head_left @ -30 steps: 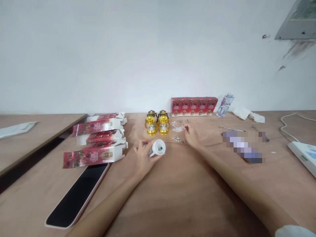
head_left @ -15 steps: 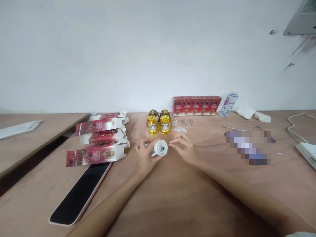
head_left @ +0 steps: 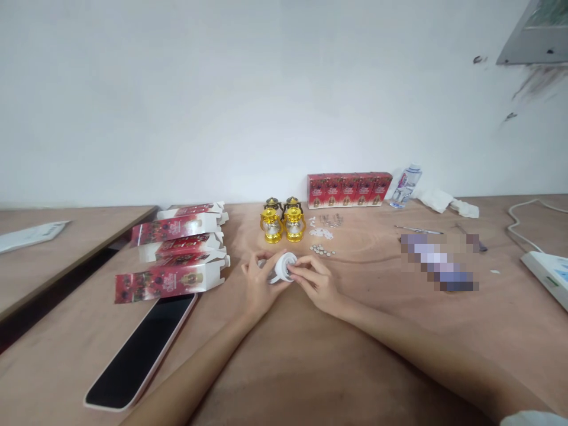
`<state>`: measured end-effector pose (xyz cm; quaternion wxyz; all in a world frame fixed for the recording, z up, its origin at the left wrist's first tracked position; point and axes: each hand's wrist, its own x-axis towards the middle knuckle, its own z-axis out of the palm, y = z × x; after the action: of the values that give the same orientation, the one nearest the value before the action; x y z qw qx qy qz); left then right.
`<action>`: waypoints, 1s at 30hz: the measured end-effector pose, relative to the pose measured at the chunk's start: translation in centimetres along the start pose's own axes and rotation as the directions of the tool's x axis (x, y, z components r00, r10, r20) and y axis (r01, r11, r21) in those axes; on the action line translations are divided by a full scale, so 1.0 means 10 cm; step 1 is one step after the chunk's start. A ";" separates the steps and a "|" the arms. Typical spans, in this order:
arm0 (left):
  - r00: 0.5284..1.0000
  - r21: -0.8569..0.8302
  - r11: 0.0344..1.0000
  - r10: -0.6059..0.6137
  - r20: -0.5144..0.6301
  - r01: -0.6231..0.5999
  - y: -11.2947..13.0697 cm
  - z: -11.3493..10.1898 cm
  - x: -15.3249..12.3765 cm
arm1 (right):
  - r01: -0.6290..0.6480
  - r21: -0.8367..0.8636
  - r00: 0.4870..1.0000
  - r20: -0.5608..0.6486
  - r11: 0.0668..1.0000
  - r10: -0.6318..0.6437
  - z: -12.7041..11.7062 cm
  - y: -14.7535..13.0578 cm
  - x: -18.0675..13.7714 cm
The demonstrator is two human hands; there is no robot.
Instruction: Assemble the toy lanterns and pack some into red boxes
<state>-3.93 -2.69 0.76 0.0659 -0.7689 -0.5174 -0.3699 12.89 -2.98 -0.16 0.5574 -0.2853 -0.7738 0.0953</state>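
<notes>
white round piece [head_left: 279, 271] sits above the near middle of the table, clasped in my left hand [head_left: 258, 289], its open end turned toward my right. the fingertips of my right hand [head_left: 321, 286] are bent in at that opening and cover much of it, so i cannot tell whether they pinch something small. my left fingers hide the piece's far end.

just beyond lie small silvery discs [head_left: 320, 249], white bits [head_left: 320, 234] and tiny metal parts [head_left: 332, 220] too small to make out. a pixelated patch [head_left: 437, 260] blurs something purplish to my right, and a white device [head_left: 548, 278] is cut off by the edge.

the brown tabletop [head_left: 381, 307] has a wood-like grain and meets a pale, bare wall [head_left: 199, 106] with dark scuffs; a gap parts it from another table [head_left: 97, 236].

half a second ago my right hand was just beside the rim, hiding the discs; now they show.
</notes>
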 end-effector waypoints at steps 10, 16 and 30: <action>0.999 0.025 0.999 0.042 -0.015 -0.042 -0.02 0.03 -0.01 | -0.148 0.152 0.987 -0.038 0.977 0.155 -0.02 0.00 0.02; 0.996 0.014 0.996 0.086 0.036 -0.086 -0.01 0.00 -0.02 | -0.279 0.260 0.957 -0.006 0.925 0.290 -0.01 0.04 0.03; 0.996 -0.006 0.997 0.076 -0.037 -0.077 0.00 0.03 -0.01 | -0.208 0.179 0.978 0.064 0.962 0.199 -0.01 -0.03 0.04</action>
<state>-3.81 -2.63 0.52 0.0864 -0.7815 -0.4849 -0.3830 12.81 -3.01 0.30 0.5510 -0.3082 -0.7406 0.2301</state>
